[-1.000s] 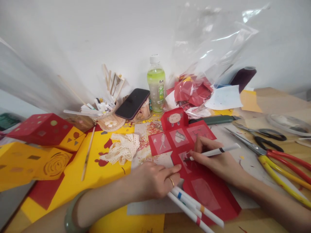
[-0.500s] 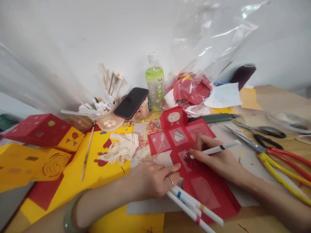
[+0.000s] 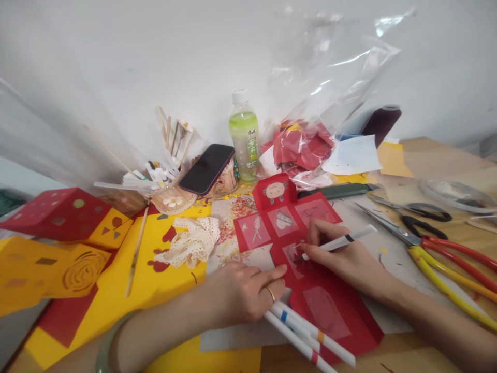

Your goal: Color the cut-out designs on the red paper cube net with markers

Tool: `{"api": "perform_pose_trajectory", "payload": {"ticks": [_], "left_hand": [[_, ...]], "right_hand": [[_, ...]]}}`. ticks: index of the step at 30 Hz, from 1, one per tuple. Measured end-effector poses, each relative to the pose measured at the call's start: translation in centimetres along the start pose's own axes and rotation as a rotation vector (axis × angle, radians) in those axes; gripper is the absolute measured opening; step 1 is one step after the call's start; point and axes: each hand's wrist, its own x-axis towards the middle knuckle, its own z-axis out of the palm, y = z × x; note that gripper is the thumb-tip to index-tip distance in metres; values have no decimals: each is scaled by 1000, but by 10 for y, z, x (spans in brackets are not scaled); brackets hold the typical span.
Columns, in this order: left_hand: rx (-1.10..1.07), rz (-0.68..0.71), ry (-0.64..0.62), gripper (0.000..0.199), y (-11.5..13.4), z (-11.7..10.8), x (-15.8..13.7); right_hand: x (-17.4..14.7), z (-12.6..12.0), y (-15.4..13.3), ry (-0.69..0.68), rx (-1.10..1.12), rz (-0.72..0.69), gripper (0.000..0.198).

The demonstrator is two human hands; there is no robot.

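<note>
My right hand [image 3: 345,261] pinches a white marker [image 3: 344,241] with a black band, its tip at a drawing on a clear panel of a red paper cut-out [image 3: 359,318]. Under the curled fingers of my left hand [image 3: 246,290] are several white markers [image 3: 305,328] with coloured bands, and its index finger rests on the red paper. Other clear panels carry line drawings, and an animal face [image 3: 274,191] shows on the raised far flap. The lowest panel [image 3: 326,311] has only faint marks that I cannot read. The palm side of my left hand is hidden.
White lace [image 3: 192,243] lies on yellow paper [image 3: 155,311] at left, near red and yellow paper boxes [image 3: 62,212]. Behind stand a phone [image 3: 207,168], a drink bottle [image 3: 244,137] and a plastic bag of red scraps [image 3: 305,145]. Scissors [image 3: 427,248] lie at right.
The whole view has shifted slightly left and down. Both hands keep nearly the same places on the red paper, and the marker's tip stays at the same panel.
</note>
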Motion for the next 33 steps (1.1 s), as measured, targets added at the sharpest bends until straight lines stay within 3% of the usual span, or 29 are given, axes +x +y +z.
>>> {"api": "perform_pose_trajectory", "payload": {"ticks": [17,21,24,30,33], "left_hand": [[7,4,25,24,1,1,1],[-3,10,60,27,1,-1,5],[2,5,92,27,2,-3,8],[9,16,91,27,2,-2,8],[9,19,78,25,2,-1,6]], "right_hand": [[2,0,-1,21,133,68,25],[3,-7,0,207,301,82,30],[3,-11,-1,310,280,67,34],[0,-10,0,101,163,10,23],[-1,-7,4,67,86,-38,23]]}}
